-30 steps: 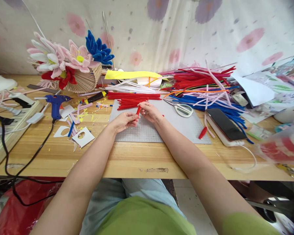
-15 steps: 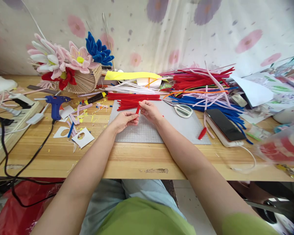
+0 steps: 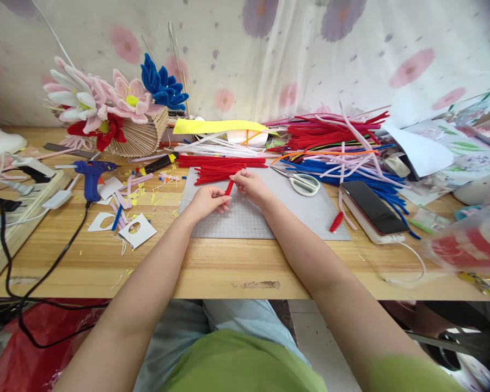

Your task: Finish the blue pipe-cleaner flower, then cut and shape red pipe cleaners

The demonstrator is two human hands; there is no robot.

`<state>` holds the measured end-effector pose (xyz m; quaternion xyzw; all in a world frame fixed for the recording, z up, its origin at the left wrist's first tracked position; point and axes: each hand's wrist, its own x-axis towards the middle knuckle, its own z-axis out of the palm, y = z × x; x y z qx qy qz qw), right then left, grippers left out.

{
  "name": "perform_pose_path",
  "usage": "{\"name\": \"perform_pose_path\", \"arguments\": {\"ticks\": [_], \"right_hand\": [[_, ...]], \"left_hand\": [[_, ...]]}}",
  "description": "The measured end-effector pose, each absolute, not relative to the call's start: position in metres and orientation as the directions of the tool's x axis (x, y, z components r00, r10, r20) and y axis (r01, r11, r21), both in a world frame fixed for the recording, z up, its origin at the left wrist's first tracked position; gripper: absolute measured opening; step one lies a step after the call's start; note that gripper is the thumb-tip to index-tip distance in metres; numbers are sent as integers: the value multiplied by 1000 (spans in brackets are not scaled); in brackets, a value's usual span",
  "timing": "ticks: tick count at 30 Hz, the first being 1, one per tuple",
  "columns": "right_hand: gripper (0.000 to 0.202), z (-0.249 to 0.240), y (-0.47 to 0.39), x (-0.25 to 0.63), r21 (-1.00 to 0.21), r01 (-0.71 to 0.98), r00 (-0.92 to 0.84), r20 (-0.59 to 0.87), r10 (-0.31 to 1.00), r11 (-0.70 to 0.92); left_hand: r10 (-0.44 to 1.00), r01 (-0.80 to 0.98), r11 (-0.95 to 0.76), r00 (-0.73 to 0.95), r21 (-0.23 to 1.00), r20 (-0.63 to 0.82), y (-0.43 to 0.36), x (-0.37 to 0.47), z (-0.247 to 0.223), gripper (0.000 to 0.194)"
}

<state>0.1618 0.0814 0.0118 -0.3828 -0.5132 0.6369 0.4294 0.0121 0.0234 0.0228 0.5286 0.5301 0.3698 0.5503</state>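
A short red pipe cleaner (image 3: pixel 229 188) slants between my two hands above the grey cutting mat (image 3: pixel 310 218). My left hand (image 3: pixel 209 203) pinches its lower end, and my right hand (image 3: pixel 247 184) has the upper end between thumb and fingers. Behind them, several red pipe cleaners (image 3: pixel 214 173) lie in a bundle on the mat's far edge. Scissors with pale handles (image 3: pixel 304 184) rest to the right of my right hand. A finished-looking red petal piece (image 3: pixel 336 221) lies on the mat's right side.
At left are a blue glue gun (image 3: pixel 92 177), cut white cards (image 3: pixel 138 231) and a power strip (image 3: pixel 20 218). Fuzzy flowers (image 3: pixel 126 98) stand behind. Blue pipe cleaners (image 3: pixel 351 177), a phone (image 3: pixel 373 207) and a plastic cup (image 3: pixel 469 239) are on the right.
Both hands stay nearly in place with the red pipe cleaner between them. My right hand has dipped very slightly; the whole view has shifted a little.
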Motion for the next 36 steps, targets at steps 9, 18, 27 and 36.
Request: {"name": "perform_pose_path", "arguments": {"ticks": [9, 18, 27, 36], "right_hand": [[21, 2, 98, 190, -822, 494, -14, 320, 947, 285], [20, -6, 96, 175, -373, 842, -264, 345, 901, 390], [23, -5, 95, 170, -259, 886, -295, 324, 899, 384], [15, -3, 95, 171, -345, 835, -226, 494, 839, 428]], "left_hand": [[989, 660, -147, 108, 737, 100, 26, -3, 18, 27], [955, 743, -220, 34, 632, 293, 34, -6, 6, 25], [953, 848, -232, 98, 477, 288, 43, -9, -6, 46], [960, 819, -207, 65, 536, 272, 48, -11, -15, 69]]}}
